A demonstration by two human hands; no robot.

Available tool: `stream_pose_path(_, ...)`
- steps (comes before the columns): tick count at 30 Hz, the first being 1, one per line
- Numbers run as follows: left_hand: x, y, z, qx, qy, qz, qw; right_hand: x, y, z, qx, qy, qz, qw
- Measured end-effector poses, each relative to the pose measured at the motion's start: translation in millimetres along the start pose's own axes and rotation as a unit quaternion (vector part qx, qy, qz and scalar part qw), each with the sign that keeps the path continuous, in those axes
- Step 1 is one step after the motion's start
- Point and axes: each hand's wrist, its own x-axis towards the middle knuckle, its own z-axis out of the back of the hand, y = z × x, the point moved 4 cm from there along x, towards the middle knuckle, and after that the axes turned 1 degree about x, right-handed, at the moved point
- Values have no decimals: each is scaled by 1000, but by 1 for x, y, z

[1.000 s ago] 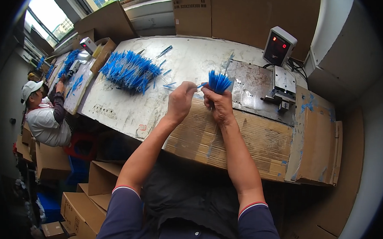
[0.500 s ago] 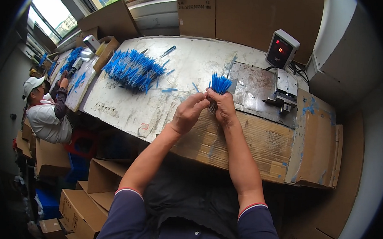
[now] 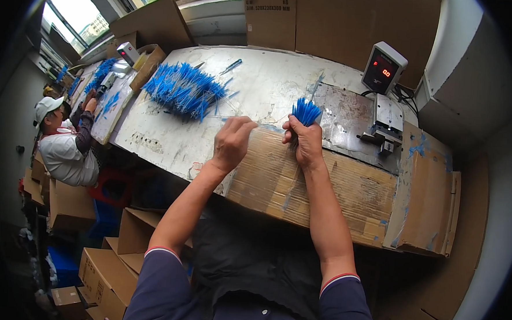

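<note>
A bundle of thin blue-tipped sticks [image 3: 306, 111] stands upright in my right hand [image 3: 309, 144], blue ends up. The fingers and thumb are wrapped round its lower part, which is greyish. To the left, apart from the bundle, my left hand [image 3: 232, 142] hovers over the edge of the cardboard sheet with its fingers curled together. Whatever it may hold is hidden. A big heap of the same blue-tipped sticks [image 3: 184, 89] lies on the white worktable [image 3: 170, 141] at the far left.
Right of my hands lies a metal plate [image 3: 344, 121] carrying a metal block fixture [image 3: 388, 120]. Behind it stands a box with a red digital display [image 3: 383, 68]. A blue-handled tool [image 3: 231, 66] lies at the back. At the left a co-worker [image 3: 66, 144] works; cartons [image 3: 111, 271] stand below.
My left hand has come away from the bundle and moved left. My right hand still grips the bundle, now slightly farther right. The digits on the display have changed.
</note>
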Motion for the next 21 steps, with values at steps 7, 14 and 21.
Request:
stream_pose_path(7,-13,91,0,87,111,174,975,-3,0,-8,-64,29,21,997)
stream_pose_path(14,-15,96,-10,120,138,81,980,-3,-6,-10,-114,40,63,991)
stream_pose_path(21,-9,57,2,115,103,8,988,-15,4,-29,-284,42,244,926)
